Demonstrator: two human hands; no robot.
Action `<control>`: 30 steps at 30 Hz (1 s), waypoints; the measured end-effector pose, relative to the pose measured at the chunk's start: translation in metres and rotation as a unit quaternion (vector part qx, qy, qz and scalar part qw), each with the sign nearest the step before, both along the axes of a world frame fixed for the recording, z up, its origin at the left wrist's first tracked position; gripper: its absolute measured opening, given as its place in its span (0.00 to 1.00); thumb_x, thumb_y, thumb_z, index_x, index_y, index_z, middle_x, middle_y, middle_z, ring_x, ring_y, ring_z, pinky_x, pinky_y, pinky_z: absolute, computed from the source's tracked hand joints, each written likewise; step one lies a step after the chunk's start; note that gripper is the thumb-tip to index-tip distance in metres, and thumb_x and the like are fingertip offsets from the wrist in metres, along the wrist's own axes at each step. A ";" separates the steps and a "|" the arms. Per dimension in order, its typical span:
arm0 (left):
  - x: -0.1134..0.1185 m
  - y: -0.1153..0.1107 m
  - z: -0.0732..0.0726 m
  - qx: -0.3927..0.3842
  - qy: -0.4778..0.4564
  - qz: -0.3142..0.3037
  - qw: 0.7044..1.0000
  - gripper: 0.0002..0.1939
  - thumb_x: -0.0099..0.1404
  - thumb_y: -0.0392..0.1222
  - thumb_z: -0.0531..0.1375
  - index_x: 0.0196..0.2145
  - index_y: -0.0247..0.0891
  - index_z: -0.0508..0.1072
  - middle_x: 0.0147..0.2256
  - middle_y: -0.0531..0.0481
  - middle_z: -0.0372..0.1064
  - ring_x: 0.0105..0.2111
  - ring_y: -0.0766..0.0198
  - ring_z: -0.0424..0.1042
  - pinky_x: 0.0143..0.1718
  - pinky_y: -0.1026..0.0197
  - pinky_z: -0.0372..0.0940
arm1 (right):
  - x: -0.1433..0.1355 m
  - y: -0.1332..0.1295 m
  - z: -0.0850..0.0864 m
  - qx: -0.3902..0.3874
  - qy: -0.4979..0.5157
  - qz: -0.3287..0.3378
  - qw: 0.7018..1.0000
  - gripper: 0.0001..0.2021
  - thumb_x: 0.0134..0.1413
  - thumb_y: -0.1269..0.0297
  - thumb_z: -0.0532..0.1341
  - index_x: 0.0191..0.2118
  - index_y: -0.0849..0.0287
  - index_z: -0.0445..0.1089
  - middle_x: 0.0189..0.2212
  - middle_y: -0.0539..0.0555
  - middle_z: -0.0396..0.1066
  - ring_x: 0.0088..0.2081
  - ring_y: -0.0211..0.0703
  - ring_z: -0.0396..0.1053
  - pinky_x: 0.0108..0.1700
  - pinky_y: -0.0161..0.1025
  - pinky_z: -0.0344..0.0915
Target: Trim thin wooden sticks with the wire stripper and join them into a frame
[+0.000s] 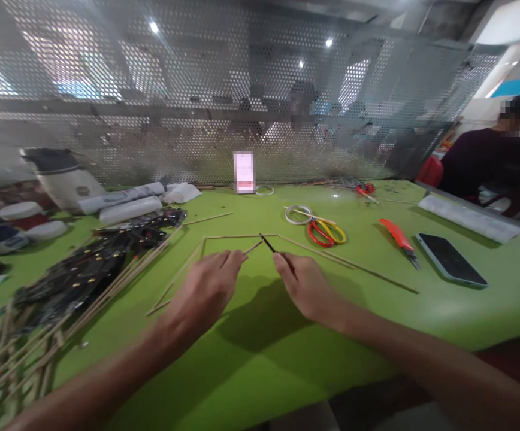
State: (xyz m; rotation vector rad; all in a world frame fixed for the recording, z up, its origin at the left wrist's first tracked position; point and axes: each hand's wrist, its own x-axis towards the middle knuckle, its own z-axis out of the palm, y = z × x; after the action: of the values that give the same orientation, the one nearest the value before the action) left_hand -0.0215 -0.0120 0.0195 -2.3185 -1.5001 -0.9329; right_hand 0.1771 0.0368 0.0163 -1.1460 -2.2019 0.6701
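Observation:
My left hand [210, 284] is closed around a thin wooden stick [253, 246], whose free end points right. Pinched in my right hand [307, 284] is a dark slender tool [268, 243]; its exact kind is too small to make out. The two tips meet or nearly meet between my hands. Just beyond them, joined thin sticks [228, 237] form an angular outline on the table, with one leg running down beside my left hand. More thin sticks [368, 272] stretch to the right past my right hand.
Scissors with red and yellow handles [327, 233] lie near a wire ring [299, 214] on the green table [260, 371]. An orange cutter [397, 236] and a phone [451, 259] lie right. Stick bundles [17, 371] and black plastic [75, 278] fill the left. A person [489, 155] sits at right.

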 end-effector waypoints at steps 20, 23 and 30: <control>-0.008 0.011 0.020 -0.482 -0.458 -0.097 0.741 0.17 0.65 0.50 0.58 0.27 0.33 0.68 0.18 0.58 0.54 0.16 0.76 0.45 0.17 0.70 0.40 | 0.004 0.003 -0.008 0.070 -0.015 0.006 0.997 0.19 0.68 0.53 0.45 0.34 0.60 0.65 0.26 0.52 0.67 0.26 0.37 0.61 0.31 0.37 0.55; -0.003 0.008 0.014 -0.328 -0.313 -0.025 0.891 0.19 0.67 0.47 0.56 0.23 0.32 0.69 0.18 0.54 0.59 0.18 0.73 0.53 0.19 0.68 0.48 | 0.001 0.002 -0.006 0.062 -0.023 -0.006 0.998 0.19 0.68 0.54 0.46 0.33 0.60 0.65 0.24 0.52 0.66 0.25 0.37 0.60 0.30 0.37 0.53; 0.003 0.001 -0.013 0.027 0.036 0.013 0.999 0.17 0.71 0.30 0.45 0.42 0.25 0.73 0.28 0.41 0.73 0.26 0.61 0.68 0.27 0.62 0.63 | -0.007 -0.002 -0.001 0.033 -0.027 -0.029 0.999 0.25 0.68 0.49 0.43 0.27 0.58 0.63 0.19 0.49 0.62 0.19 0.34 0.55 0.24 0.36 0.48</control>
State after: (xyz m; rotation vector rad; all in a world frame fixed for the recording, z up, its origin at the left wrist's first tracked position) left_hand -0.0187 -0.0112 0.0067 -2.2654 -1.4548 -0.8624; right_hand 0.1702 0.0343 0.0156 -1.2020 -2.2102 0.5429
